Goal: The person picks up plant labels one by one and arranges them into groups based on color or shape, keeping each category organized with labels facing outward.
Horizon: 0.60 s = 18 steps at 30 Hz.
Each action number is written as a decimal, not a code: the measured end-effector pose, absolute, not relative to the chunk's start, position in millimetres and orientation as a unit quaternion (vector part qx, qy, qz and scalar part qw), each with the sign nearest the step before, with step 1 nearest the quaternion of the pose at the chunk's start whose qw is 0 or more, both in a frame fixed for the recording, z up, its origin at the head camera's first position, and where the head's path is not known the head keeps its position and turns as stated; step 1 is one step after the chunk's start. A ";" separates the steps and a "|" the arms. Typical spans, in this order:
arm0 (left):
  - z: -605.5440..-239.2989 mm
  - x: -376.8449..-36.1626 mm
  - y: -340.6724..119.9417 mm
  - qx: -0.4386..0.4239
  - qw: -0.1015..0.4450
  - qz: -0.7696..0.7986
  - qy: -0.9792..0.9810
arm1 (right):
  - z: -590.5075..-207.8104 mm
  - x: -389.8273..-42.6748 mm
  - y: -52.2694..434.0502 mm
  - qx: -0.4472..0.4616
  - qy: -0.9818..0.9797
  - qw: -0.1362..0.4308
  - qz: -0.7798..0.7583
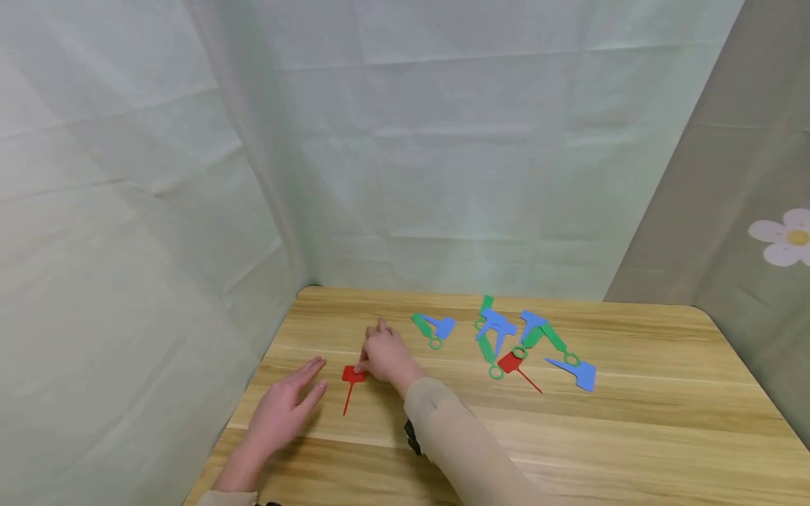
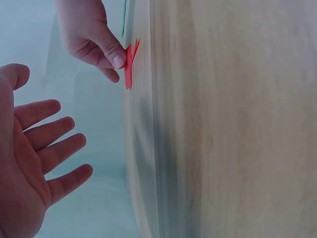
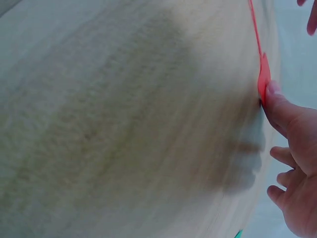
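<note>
A red T-shaped plant label (image 1: 354,374) lies at the left part of the table, its thin stem toward the front edge. The right hand (image 1: 386,353) pinches the label's wide end between thumb and finger; the left wrist view shows the pinched red label (image 2: 129,69) near the table surface. In the right wrist view the thumb presses on the red label (image 3: 264,82), and the other fingers are spread. To the left of the label, the left hand (image 1: 283,409) hovers with its fingers straight and apart, holding nothing.
Beyond the right hand lie a green ringed tag (image 1: 422,326) and a blue label (image 1: 446,327). Farther right is a loose cluster of blue labels (image 1: 493,320), green ringed tags (image 1: 553,338) and another red label (image 1: 510,362). Pale cloth (image 1: 443,176) hangs behind the wooden table (image 1: 633,436).
</note>
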<state>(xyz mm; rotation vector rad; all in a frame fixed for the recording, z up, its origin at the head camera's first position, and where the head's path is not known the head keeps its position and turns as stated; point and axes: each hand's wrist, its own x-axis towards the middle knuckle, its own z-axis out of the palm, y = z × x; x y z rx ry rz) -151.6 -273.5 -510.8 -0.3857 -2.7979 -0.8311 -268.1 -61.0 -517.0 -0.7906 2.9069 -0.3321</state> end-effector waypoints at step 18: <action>-508.5 -150.2 -271.6 -0.145 0.112 -0.283 -0.942 | -515.3 -259.1 -69.3 -0.258 0.966 0.011 -0.010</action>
